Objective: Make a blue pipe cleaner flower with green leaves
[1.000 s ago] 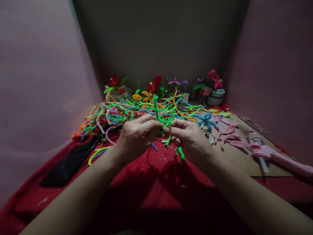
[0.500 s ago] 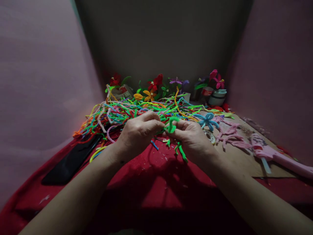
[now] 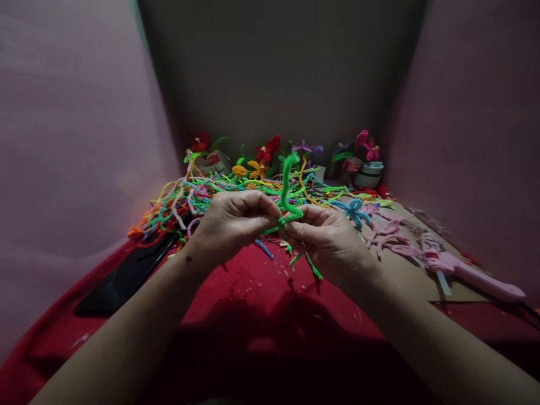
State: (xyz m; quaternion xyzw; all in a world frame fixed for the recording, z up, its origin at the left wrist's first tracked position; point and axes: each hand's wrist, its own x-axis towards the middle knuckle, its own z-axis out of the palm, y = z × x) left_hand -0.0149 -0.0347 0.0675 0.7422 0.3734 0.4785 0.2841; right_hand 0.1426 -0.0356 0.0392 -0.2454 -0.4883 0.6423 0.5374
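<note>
A bent green pipe cleaner (image 3: 286,183) stands up between my hands, its top end curled over and its lower part kinked into a bend. My left hand (image 3: 236,222) pinches it with thumb and forefinger near a small twist at the bottom. From the other side, my right hand (image 3: 323,236) grips the green piece close to that same twist. More green ends (image 3: 312,265) hang below the right fingers; whether they belong to the same piece I cannot tell. The fingertips partly hide the join.
Behind my hands lies a heap of coloured pipe cleaners (image 3: 202,191). Pipe-cleaner flowers (image 3: 265,149) stand along the back. A black phone (image 3: 122,281) rests left on the red cloth (image 3: 253,287). At right, a blue flower (image 3: 354,209), pink pieces (image 3: 390,233) and a pink glue gun (image 3: 468,267) lie around cardboard (image 3: 413,278).
The green pipe cleaner's free end, curled low by my fingers before, now stands tall above them. My hands have drawn closer together at the twist.
</note>
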